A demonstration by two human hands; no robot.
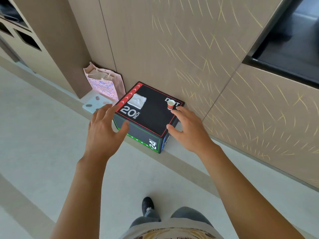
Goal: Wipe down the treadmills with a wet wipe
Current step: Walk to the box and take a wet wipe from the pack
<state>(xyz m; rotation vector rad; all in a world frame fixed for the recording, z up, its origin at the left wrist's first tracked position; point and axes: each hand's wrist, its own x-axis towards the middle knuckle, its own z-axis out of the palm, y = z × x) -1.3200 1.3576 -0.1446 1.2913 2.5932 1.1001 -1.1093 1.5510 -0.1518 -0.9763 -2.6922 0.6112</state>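
White, folded and flat, the wet wipe is seen in the head view on the far left part of a black plyo box, near the red arrow strip. Both hands are held above the box with fingers spread and nothing grasped: the left hand over the near left edge, the right hand by the right edge, close to a small red paper cup. The wipe is best pinched at one corner by the left hand, so the cup is not disturbed. No treadmill is shown. A pale floor, beige wall panels and a pink gift bag are seen around the box.
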